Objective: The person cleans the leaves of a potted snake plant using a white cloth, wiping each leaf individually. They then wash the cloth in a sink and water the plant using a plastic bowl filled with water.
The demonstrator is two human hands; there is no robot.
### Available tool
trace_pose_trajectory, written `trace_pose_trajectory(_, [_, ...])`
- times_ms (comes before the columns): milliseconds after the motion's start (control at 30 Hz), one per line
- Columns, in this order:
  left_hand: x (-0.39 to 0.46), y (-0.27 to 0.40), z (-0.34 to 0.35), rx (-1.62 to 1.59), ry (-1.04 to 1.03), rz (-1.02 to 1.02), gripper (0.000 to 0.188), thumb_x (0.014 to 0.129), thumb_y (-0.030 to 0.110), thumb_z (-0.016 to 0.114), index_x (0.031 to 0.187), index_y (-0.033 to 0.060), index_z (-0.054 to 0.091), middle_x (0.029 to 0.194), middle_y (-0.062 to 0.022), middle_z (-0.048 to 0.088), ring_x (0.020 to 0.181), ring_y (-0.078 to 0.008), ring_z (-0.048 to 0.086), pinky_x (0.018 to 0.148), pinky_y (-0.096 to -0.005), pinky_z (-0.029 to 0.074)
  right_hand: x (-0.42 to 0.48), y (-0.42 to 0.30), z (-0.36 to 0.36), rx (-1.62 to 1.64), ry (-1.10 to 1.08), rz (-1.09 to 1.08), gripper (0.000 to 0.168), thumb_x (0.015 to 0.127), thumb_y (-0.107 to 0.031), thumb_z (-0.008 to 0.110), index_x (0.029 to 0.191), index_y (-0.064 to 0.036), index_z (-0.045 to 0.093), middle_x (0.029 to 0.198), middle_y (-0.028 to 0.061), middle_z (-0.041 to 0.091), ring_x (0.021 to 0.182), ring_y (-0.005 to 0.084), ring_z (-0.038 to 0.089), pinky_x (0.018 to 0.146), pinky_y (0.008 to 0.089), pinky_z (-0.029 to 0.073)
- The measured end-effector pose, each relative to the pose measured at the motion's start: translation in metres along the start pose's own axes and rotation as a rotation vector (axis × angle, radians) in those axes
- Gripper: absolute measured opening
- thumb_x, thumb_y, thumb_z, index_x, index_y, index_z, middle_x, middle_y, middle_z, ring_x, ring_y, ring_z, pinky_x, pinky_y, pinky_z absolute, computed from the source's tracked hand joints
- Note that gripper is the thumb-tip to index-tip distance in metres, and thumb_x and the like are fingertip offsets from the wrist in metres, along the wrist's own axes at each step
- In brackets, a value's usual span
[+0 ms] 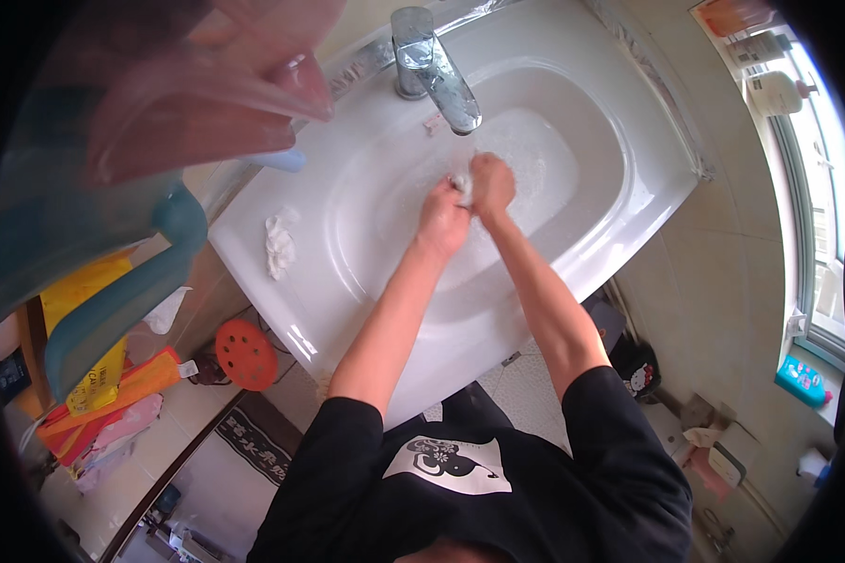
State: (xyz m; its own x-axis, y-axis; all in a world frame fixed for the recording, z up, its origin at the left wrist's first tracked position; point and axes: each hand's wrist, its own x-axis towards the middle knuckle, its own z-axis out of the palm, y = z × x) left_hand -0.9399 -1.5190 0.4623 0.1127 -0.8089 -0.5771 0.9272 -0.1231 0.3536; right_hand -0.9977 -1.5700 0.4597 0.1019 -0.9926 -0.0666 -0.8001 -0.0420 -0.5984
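Note:
Over the white washbasin (366, 204) my left hand (445, 217) and my right hand (493, 184) are close together. Both grip a small wet white cloth (463, 188), mostly hidden by the fingers. Just beyond them, the chrome tap (453, 95) reaches out above the basin. Cloudy, sudsy water (539, 158) covers part of the basin floor. Whether water is running from the spout is unclear. A crumpled white cloth (279, 245) lies on the basin's left rim.
Blurred pink (204, 127) and teal (123, 310) plastic items hang close at upper left. An orange round stool (246, 355) stands at lower left. To the right, a windowsill holds a pump bottle (776, 93) and a teal bottle (803, 381).

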Motion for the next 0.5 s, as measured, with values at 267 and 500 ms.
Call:
trace_pose_trajectory(267, [0.0, 0.028, -0.021, -0.124, 0.026, -0.115, 0.023, 0.099, 0.025, 0.044, 0.112, 0.0074, 0.05, 0.12, -0.0051, 0.053, 0.114, -0.0194, 0.048, 0.099, -0.0361, 0.039, -0.038, -0.032, -0.003, 0.232, -0.154, -0.062, 0.041, 0.091, -0.036, 0.048, 0.074, -0.001, 0.059, 0.074, 0.0226, 0.06, 0.076, 0.0429, 0.06, 0.066, 0.048, 0.044])
trace_pose_trajectory(500, [-0.002, 0.033, 0.002, 0.082, -0.004, -0.15, 0.032, 0.1, 0.034, 0.04, 0.104, 0.0053, 0.053, 0.106, -0.0056, 0.057, 0.103, -0.0202, 0.054, 0.096, -0.0364, 0.042, -0.021, -0.006, 0.008, 0.187, -0.154, 0.046, 0.032, 0.089, -0.034, 0.05, 0.084, -0.005, 0.063, 0.075, 0.0228, 0.064, 0.073, 0.0427, 0.062, 0.067, 0.0503, 0.047])
